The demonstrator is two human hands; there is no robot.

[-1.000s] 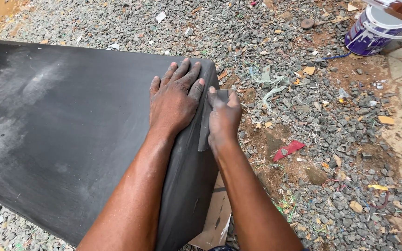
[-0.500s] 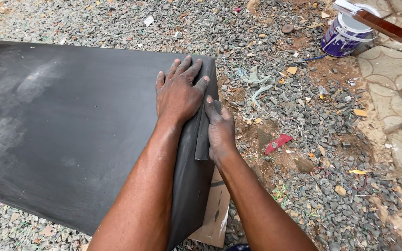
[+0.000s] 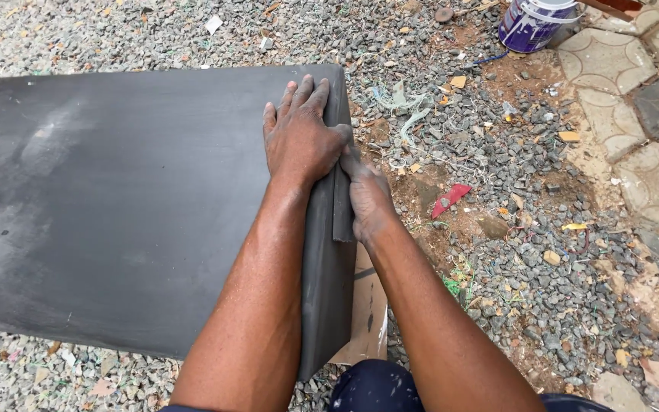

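Note:
A large dark grey painted panel point(image 3: 116, 198) lies flat over gravel, with pale dusty smears on its left part. My left hand point(image 3: 297, 137) rests flat on its top near the right edge, fingers spread. My right hand point(image 3: 366, 197) presses a small dark sheet of sandpaper point(image 3: 342, 214) against the panel's right side face, fingers wrapped over it. Both hands are dusted grey.
A piece of cardboard point(image 3: 366, 320) sticks out under the panel's near right corner. Gravel with litter, a red scrap point(image 3: 448, 200) and green strands lies to the right. A purple paint bucket point(image 3: 534, 23) stands far right beside patterned paving stones point(image 3: 650, 91).
My right hand has slid the sandpaper along the panel's side edge toward me. The left hand stays flat on top. The camera view has shifted.

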